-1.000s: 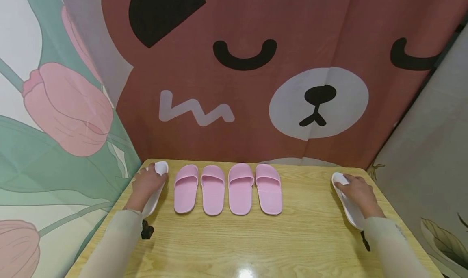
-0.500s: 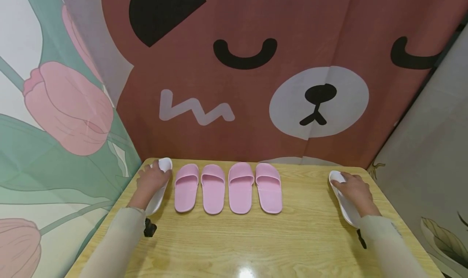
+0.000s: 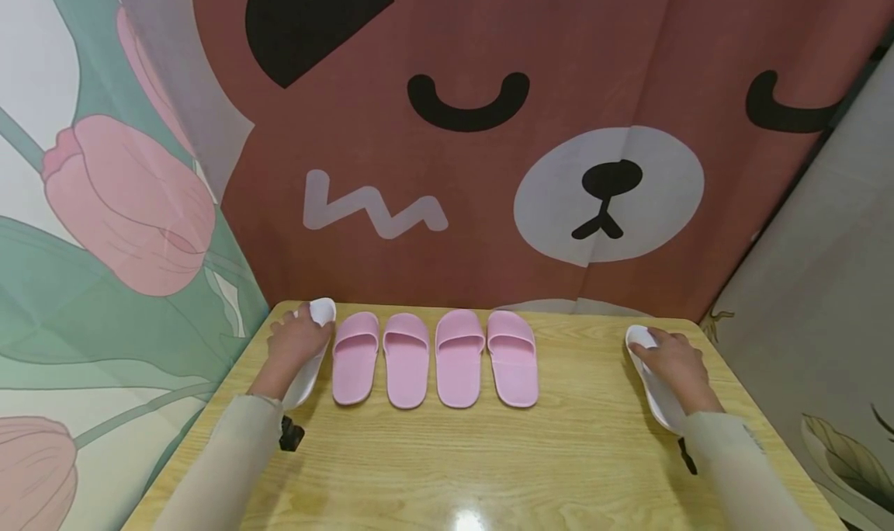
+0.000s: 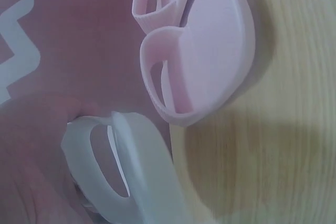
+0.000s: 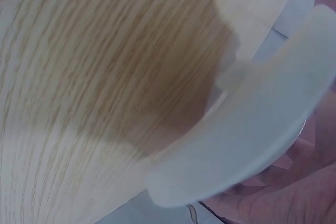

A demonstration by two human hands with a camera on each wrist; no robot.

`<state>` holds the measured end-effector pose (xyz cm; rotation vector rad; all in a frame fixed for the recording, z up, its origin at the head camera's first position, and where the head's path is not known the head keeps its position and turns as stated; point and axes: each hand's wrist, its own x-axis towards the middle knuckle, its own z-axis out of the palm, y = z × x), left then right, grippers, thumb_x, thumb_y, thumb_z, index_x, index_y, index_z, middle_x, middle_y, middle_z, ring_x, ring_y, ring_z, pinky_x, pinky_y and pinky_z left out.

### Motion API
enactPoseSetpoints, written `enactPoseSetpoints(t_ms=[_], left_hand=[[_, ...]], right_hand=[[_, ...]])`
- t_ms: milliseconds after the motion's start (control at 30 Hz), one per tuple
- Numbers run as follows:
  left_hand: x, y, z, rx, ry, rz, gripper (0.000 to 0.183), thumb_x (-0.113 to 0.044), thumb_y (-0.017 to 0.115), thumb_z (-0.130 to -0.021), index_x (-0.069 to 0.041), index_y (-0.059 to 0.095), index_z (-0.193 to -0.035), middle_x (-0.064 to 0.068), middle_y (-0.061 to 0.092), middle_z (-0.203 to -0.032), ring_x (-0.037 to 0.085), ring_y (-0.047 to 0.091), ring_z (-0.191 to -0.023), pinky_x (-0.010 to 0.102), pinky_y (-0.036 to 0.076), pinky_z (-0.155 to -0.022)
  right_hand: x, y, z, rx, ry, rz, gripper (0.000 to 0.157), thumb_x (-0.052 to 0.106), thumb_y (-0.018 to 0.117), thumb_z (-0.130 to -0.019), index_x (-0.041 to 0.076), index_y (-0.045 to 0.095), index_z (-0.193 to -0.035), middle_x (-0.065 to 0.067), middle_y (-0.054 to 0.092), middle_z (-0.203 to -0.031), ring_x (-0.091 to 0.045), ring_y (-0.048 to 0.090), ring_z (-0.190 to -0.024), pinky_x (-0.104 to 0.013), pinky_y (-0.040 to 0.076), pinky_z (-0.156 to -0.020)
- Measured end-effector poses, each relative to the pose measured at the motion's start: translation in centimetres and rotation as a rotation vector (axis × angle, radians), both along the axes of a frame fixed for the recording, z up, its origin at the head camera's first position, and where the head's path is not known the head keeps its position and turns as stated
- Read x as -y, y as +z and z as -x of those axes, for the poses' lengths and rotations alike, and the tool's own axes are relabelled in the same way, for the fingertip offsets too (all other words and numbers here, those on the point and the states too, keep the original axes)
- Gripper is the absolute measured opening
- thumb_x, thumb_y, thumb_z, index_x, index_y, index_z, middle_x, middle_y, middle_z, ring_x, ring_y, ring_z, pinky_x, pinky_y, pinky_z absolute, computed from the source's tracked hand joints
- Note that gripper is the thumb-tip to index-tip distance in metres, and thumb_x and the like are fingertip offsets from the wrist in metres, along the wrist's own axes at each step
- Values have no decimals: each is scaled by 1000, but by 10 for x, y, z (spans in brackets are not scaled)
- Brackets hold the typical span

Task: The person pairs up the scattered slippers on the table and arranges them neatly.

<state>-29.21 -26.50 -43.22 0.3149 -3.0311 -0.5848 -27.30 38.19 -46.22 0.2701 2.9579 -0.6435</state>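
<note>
Presumably for control, left hand (image 3: 296,341) and right hand (image 3: 676,364) curl fingers round a smooth white slipper (image 3: 303,383) and its twin (image 3: 655,395) — ten and two o'clock over the wood-grain table (image 3: 419,461), flanking four strapped pink slippers (image 3: 407,368).

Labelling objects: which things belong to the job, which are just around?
Job: left white slipper, in the left hand; right white slipper, in the right hand; probably the pink slippers.

Just around: bear-print cloth; tulip-print cloth; table, only as support.
</note>
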Motion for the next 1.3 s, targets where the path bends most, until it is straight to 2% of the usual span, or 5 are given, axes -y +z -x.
enactPoseSetpoints(t_ms=[400,933,1300], left_hand=[[-10,5,-3,2,7,-6,81,-48,47,-98,9,25,-151,42,39,-136,60,39,-120,71,39,-92],[-21,9,-3,13,10,-19,85,-50,49,-96,6,23,-154,40,38,-139,59,38,-122,70,39,-93],[-30,11,-3,5,6,-19,86,-50,50,-95,5,23,-154,40,38,-139,60,39,-123,70,39,-94]], right_hand=[[5,2,-1,-7,5,-16,87,57,48,-100,-6,25,-155,-46,22,-148,-67,23,-130,-76,27,-100],[11,3,-3,5,-34,16,87,59,48,-100,-1,24,-157,-45,20,-148,-73,23,-125,-77,33,-93],[13,1,-3,3,-48,33,88,60,47,-100,-1,23,-158,-45,18,-149,-73,21,-126,-78,32,-94]])
